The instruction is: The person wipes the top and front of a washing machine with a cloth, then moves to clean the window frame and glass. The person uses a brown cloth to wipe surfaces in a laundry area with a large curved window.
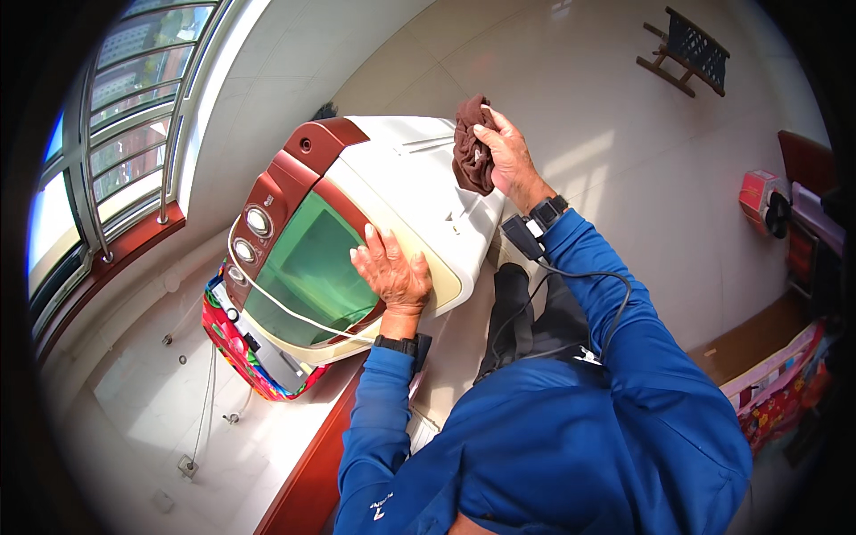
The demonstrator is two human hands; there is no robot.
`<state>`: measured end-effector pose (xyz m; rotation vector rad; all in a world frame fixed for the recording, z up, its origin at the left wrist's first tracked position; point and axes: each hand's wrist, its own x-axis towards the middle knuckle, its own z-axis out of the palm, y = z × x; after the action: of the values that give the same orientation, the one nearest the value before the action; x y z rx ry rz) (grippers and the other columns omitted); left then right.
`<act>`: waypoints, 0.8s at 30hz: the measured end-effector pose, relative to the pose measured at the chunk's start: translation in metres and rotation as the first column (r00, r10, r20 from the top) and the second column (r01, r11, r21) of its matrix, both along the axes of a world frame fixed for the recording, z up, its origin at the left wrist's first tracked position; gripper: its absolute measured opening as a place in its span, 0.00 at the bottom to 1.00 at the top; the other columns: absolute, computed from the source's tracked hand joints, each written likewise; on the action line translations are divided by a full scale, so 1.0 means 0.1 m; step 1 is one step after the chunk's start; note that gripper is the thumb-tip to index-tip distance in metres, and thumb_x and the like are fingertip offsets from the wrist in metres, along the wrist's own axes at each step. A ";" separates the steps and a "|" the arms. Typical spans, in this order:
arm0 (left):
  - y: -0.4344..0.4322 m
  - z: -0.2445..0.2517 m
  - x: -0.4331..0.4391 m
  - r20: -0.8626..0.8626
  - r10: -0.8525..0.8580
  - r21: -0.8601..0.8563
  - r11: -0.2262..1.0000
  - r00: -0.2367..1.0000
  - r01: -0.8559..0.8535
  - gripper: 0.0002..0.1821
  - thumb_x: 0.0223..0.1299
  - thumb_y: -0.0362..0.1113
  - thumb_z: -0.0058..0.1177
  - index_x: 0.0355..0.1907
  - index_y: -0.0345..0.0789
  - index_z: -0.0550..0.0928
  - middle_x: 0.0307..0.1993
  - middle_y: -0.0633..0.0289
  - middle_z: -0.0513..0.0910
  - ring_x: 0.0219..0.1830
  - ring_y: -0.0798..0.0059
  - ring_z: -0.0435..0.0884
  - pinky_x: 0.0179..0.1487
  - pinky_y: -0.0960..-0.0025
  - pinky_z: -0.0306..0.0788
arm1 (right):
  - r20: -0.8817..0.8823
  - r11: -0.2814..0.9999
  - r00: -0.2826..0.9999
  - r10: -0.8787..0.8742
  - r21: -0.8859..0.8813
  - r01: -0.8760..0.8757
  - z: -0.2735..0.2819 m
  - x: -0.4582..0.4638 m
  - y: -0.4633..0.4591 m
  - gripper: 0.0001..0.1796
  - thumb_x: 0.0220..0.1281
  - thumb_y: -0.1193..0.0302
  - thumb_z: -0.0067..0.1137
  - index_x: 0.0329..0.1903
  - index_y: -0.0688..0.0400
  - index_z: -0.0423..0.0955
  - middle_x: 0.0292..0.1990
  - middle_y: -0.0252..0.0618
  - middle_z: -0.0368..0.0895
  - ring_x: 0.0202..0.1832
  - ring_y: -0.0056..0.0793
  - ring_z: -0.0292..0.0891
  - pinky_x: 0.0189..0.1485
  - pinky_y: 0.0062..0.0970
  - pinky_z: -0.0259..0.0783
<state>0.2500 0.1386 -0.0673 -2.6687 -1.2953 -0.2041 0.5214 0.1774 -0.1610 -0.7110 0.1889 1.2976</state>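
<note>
My left hand (pixel 393 273) lies palm down on the lid edge of a small washing machine (pixel 401 180), fingers slightly apart and holding nothing. Green see-through plastic makes up the lid (pixel 314 261), and the reddish-brown control panel (pixel 273 207) carries several round knobs. A crumpled dark brown cloth (pixel 473 150) is gripped in my right hand (pixel 509 150), against the machine's white side. The white power cord (pixel 287 309) runs from the panel across the lid and passes by my left wrist.
Beside the machine is a bag or cover with a bright floral pattern (pixel 231 334). A barred window (pixel 134 120) is at the left. On the tiled floor stands a folding stool (pixel 689 53). A pink box (pixel 760 200) is at the right. A black cable (pixel 602 274) hangs from my right wrist.
</note>
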 end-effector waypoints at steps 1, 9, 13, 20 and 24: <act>0.00 0.00 0.00 -0.002 -0.004 0.003 1.000 1.000 0.004 0.37 0.76 0.54 0.42 0.76 0.27 0.67 0.78 0.40 0.63 0.77 0.40 0.61 0.81 0.38 0.46 | -0.037 1.000 0.999 -0.009 -0.017 0.008 -0.08 0.08 0.11 0.26 0.77 0.80 0.51 0.74 0.64 0.65 0.61 0.43 0.80 0.58 0.32 0.81 0.65 0.34 0.80; -0.02 -0.02 -0.06 0.053 0.020 -0.069 0.998 0.998 -0.017 0.38 0.78 0.57 0.38 0.76 0.28 0.69 0.78 0.39 0.63 0.79 0.38 0.59 0.81 0.36 0.45 | 0.707 0.874 0.644 0.292 0.076 -0.480 -0.33 -0.62 0.53 0.31 0.84 0.55 0.48 0.80 0.56 0.64 0.72 0.47 0.73 0.75 0.38 0.65 0.79 0.31 0.58; -0.01 0.01 -0.08 0.056 0.001 -0.077 0.997 0.998 0.003 0.38 0.78 0.57 0.39 0.75 0.27 0.69 0.77 0.33 0.63 0.79 0.37 0.60 0.81 0.36 0.45 | 0.709 0.853 0.523 0.474 -0.222 -0.471 -0.98 -0.75 0.08 0.34 0.82 0.54 0.46 0.81 0.58 0.60 0.78 0.53 0.62 0.80 0.48 0.57 0.82 0.36 0.53; -0.02 0.06 -0.07 0.013 0.007 -0.112 0.994 1.000 -0.006 0.40 0.79 0.55 0.35 0.80 0.26 0.61 0.79 0.35 0.60 0.81 0.41 0.57 0.83 0.41 0.38 | 0.320 0.624 0.600 0.733 -0.668 -0.405 -2.12 -1.11 -1.21 0.36 0.78 0.55 0.45 0.82 0.53 0.57 0.77 0.58 0.64 0.79 0.55 0.59 0.80 0.42 0.56; -0.03 0.11 -0.06 -0.005 0.010 -0.142 0.990 1.000 -0.011 0.40 0.79 0.55 0.33 0.80 0.26 0.60 0.80 0.36 0.59 0.83 0.42 0.53 0.85 0.42 0.37 | 0.240 0.601 0.678 0.694 -0.712 -0.363 -2.55 -1.19 -1.21 0.36 0.75 0.55 0.46 0.81 0.53 0.60 0.74 0.59 0.70 0.76 0.57 0.65 0.77 0.43 0.60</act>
<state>0.2443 0.1356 -0.0567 -2.7767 -1.3715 -0.1076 0.4020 0.0563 -0.4155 -1.7811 -0.0606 1.5987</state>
